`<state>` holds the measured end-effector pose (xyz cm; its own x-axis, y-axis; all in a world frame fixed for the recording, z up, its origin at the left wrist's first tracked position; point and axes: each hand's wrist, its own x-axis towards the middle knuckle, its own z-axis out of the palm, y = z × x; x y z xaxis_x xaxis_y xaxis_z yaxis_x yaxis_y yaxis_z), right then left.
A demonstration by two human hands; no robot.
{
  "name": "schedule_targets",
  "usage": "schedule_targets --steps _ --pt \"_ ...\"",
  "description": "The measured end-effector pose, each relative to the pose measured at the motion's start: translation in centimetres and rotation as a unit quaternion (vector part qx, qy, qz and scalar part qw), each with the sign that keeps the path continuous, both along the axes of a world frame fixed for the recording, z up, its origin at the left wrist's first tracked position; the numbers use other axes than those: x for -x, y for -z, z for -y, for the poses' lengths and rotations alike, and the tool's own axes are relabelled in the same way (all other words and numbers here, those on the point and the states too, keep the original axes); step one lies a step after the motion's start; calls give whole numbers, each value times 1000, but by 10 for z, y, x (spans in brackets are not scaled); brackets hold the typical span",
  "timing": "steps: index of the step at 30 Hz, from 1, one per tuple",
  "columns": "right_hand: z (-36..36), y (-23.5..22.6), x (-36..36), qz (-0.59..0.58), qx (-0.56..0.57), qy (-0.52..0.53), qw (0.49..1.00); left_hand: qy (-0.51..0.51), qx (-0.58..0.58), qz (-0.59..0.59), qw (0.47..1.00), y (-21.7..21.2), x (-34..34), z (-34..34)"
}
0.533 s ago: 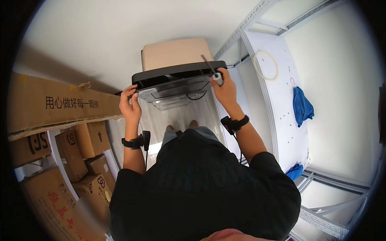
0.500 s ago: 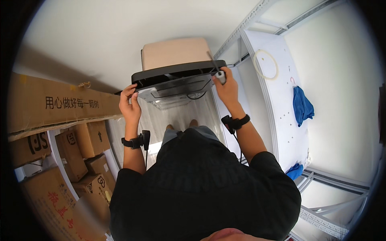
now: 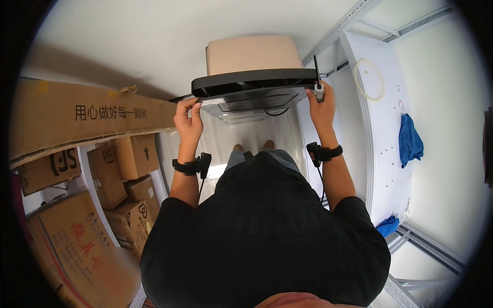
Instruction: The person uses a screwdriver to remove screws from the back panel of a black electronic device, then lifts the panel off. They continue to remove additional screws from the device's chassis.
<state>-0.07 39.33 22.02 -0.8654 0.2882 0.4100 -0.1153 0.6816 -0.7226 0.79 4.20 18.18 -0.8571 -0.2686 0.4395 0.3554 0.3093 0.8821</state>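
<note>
Just brown cardboard boxes (image 3: 110, 174) stacked on the left, some with dark or red print, and one long carton (image 3: 87, 120) lying across above them.

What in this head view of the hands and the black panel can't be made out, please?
- Left hand fingertips: hidden behind the black panel edge.
- Small tool in right hand: too small to identify.
- Beige box lower part: covered by the panel.
- Floor below: blocked by the person's torso.
</note>
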Motion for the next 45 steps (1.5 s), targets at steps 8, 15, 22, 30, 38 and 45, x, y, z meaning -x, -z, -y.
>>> schedule_targets --steps 8,15,22,30,38,45 --pt "-1 -5 -17 25 150 -1 988 34 -29 17 999 -25 -7 1" --pt "-26 -59 -49 53 235 22 970 107 -74 1 992 -51 -4 -11" --pt "-77 -128 -93 -12 221 84 972 344 9 64 937 -56 -1 -52" --pt "-154 -186 -140 -106 243 200 943 473 83 128 868 -42 4 -122" --pt "-251 -205 -115 -136 291 220 921 446 -111 101 882 -28 9 -235" --pt "-365 -225 -76 -21 214 127 968 422 -244 142 862 -51 29 -351"
